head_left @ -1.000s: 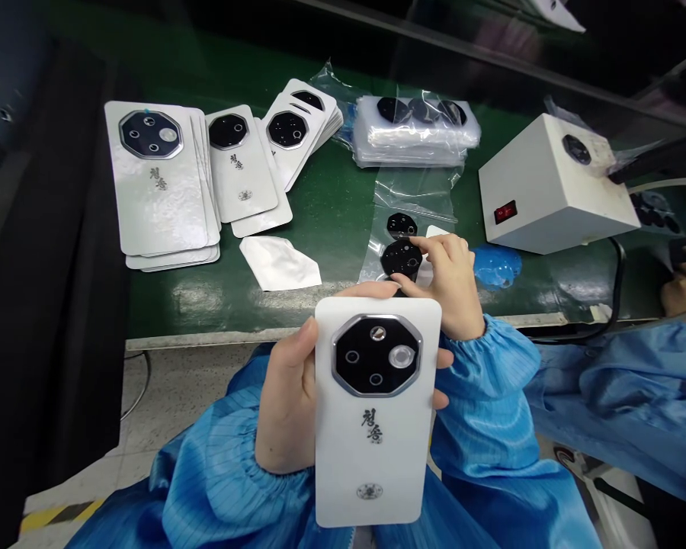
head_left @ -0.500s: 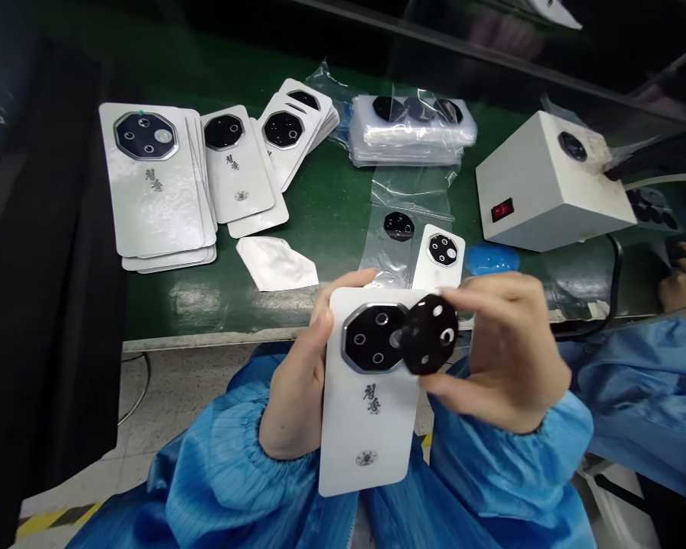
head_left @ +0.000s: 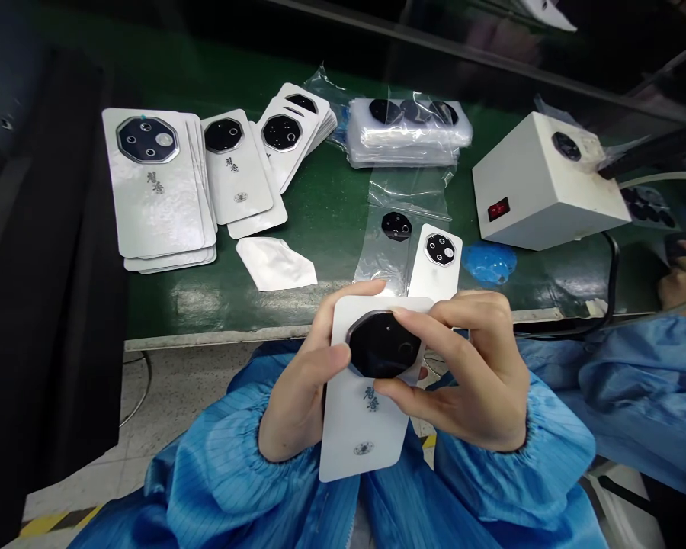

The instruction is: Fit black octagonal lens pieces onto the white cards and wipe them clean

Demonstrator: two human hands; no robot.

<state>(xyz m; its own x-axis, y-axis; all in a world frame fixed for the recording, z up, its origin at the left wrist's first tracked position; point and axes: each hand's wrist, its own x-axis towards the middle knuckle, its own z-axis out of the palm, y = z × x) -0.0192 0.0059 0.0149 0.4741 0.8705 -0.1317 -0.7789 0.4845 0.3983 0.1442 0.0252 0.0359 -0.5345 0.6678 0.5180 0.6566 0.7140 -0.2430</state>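
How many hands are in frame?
3. The left hand holds the white back cover, the right hand pinches the black lens plate on it, and a co-worker's hand sits at the far right edge. More may be out of frame.

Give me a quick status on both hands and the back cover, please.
Left hand grips white back cover. Right hand pinches black lens plate, held over the cover's camera frame. Nothing blocking; spare cover lies behind on the bench.

White back cover (head_left: 361, 415), black lens plate (head_left: 384, 354), green mat (head_left: 331, 206).
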